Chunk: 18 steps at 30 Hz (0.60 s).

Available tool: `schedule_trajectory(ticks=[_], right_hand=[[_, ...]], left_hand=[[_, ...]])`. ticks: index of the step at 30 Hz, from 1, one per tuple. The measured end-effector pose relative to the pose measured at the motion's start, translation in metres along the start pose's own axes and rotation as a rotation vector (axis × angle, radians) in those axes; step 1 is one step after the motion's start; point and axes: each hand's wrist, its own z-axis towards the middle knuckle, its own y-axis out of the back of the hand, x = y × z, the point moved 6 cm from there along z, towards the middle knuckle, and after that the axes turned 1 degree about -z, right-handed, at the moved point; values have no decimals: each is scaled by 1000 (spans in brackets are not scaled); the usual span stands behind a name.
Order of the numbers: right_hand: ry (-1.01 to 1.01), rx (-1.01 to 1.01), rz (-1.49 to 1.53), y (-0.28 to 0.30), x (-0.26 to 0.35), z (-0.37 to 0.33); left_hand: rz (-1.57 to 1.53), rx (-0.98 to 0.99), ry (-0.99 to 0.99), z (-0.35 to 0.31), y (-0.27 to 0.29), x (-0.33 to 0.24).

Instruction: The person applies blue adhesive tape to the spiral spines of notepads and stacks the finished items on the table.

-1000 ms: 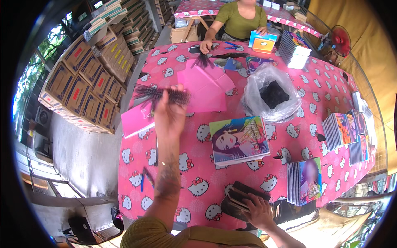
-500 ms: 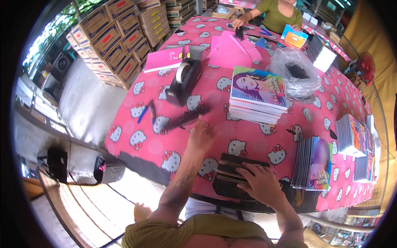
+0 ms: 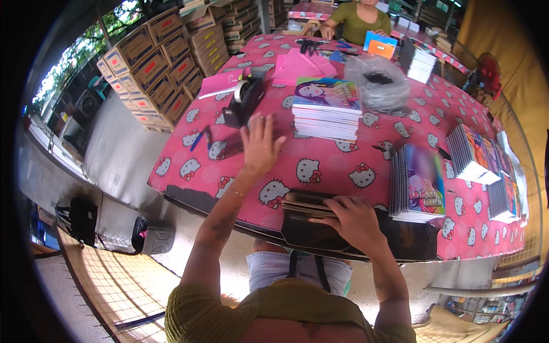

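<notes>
So my left hand (image 3: 260,146) is up over the pink cartoon-cat surface (image 3: 320,166), fingers spread wide open, not holding anything, hovering just near the black tape dispenser (image 3: 243,103) and some dark strips (image 3: 229,147) lying flat beside it. My right hand (image 3: 354,220) is down at the near edge, fingers curled over a stack of brown card sheets (image 3: 306,204) sitting on top of a black tray (image 3: 400,240). Just past that there's a pile of notebooks (image 3: 327,111) with a colourful cover, and spiral notebooks (image 3: 417,186) just right of my right hand. A clear plastic bag (image 3: 380,83) sits further back.
</notes>
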Motion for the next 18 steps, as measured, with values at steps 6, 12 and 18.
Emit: schedule_trajectory(ticks=[6, 12, 18], right_hand=[[19, -26, 74, -8, -3, 4], [-29, -151, 292, 9, 0, 4], [-196, -776, 884, 52, -69, -2]], left_hand=[[-123, 17, -424, 111, -27, -96], [-143, -97, -419, 93, -6, -81], [-347, -205, -525, 79, 166, -173]])
